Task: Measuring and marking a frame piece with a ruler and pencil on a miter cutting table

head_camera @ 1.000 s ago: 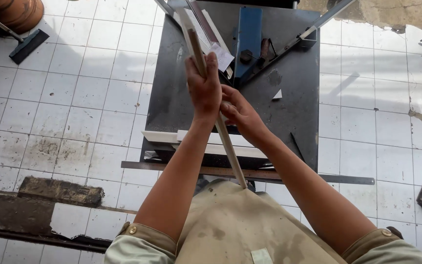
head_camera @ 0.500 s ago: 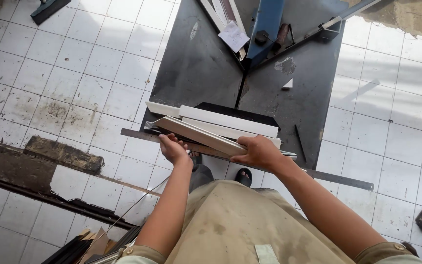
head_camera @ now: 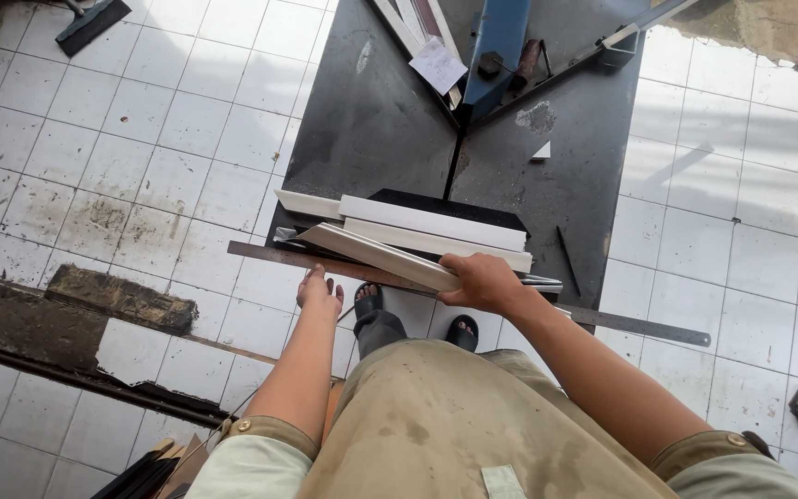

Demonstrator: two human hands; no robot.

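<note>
The near edge of the dark metal worktable (head_camera: 371, 120) is crowded: stacked white moulding strips (head_camera: 436, 222) lie across it, and a long steel ruler (head_camera: 639, 325) juts past the edge to the right. Farther back, a blue upright machine post (head_camera: 496, 42) and angled metal fences (head_camera: 630, 37) block the middle. The table's left part lies open.

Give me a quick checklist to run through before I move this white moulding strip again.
1. Right hand closed on the long white moulding strip: ok.
2. Left hand free, open below the long steel ruler at the bench edge: ok.
3. Strip's far end resting on the dark metal workbench: ok.
4. Stacked white moulding pieces lying flat: ok.
5. Ruler overhanging the bench edge: not ok.
6. Strip's cut ends clean: cannot tell.
</note>
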